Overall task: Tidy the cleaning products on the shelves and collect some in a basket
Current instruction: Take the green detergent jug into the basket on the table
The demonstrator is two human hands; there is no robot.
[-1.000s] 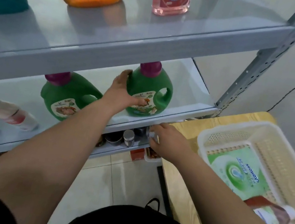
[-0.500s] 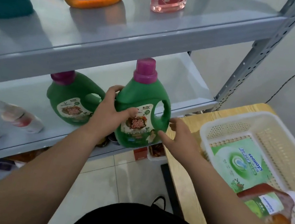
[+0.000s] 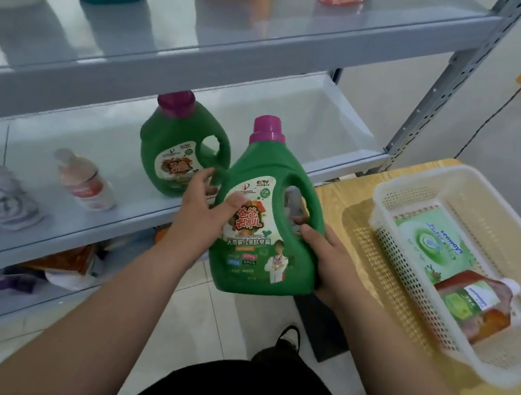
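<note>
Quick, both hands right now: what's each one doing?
Left hand: grips the green detergent bottle.
Right hand: grips the same bottle, handle side.

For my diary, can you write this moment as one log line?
left hand, right hand: hold green bottle | off shelf | basket: wipes pack, brown bottle

A person holds a green detergent jug (image 3: 263, 232) (magenta cap, nearly upright) in front of the middle shelf (image 3: 313, 144). The left hand (image 3: 203, 210) grips its label side and the right hand (image 3: 328, 261) its handle side. A matching jug (image 3: 177, 148) stands on that shelf. On the desk (image 3: 335, 200), a white basket (image 3: 388, 192) holds a wipes pack (image 3: 429, 237) and an amber bottle (image 3: 473, 304) lying flat.
</note>
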